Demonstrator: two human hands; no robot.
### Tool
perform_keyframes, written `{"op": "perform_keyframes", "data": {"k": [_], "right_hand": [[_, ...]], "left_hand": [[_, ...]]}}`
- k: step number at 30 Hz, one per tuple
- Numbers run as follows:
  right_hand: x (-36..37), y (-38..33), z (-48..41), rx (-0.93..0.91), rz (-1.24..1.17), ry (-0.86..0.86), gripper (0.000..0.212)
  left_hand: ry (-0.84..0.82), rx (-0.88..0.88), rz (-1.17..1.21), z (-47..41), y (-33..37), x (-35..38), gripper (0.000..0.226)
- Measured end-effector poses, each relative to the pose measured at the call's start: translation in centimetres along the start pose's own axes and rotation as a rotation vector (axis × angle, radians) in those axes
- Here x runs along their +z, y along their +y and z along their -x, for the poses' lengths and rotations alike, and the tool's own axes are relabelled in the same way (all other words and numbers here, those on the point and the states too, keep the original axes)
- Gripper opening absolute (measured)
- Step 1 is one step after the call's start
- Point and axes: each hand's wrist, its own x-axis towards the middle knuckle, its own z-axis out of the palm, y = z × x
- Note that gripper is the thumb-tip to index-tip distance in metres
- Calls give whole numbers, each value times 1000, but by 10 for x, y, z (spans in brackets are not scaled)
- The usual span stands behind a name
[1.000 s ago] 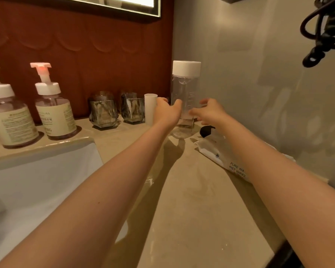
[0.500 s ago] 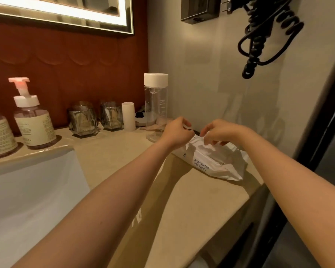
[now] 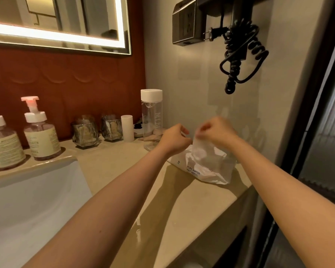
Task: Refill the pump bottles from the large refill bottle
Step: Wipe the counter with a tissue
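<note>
Two pump bottles with pink-white pumps stand at the left behind the sink, one (image 3: pixel 42 138) nearer the middle and one (image 3: pixel 2 147) at the frame edge. A tall clear refill bottle (image 3: pixel 151 120) with a white cap stands upright near the corner wall. To its right lies a white wet wipes pack (image 3: pixel 195 171). My right hand (image 3: pixel 215 130) pinches a translucent wet wipe (image 3: pixel 203 151) and holds it raised above the pack. My left hand (image 3: pixel 175 139), fingers curled, grips the pack's top by the wipe's left edge.
Two dark glass tumblers (image 3: pixel 85 132) and a small white cup (image 3: pixel 127 128) line the back wall. The white sink (image 3: pixel 33 194) fills the lower left. A coiled black cord (image 3: pixel 242 55) hangs from a wall unit above. The counter edge (image 3: pixel 240 202) drops off at the right.
Both hands left the clear bottle and went right to the wipes pack. My right hand has since lifted a wipe out of it. The view has tilted up and right.
</note>
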Motion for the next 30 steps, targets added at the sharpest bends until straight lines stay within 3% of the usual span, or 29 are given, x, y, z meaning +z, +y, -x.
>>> {"op": "perform_keyframes", "data": {"k": [2,7,11,18,23,27,30], "right_hand": [[-14,-18,3,-94,-271,231,7],[-21,-41,16,-196,-201,58,11],[-21,-54,22,-215,-338,-125,15],[-23,-84,35,-278,-323,-245,8],[-10,-101,40,-296,-349,-218,5],[2,-108,43,-264,-422,-167,15],[8,-112,44,-236,-441,-174,13]], "left_hand": [[50,14,30,0,2,-11,29],[144,51,111,11,6,-41,37],[70,98,123,23,5,-62,37],[-27,93,131,48,0,-101,28],[-161,39,15,69,-20,-121,18],[-174,-30,-81,80,-45,-141,15],[-140,-87,-12,88,-53,-156,13]]}}
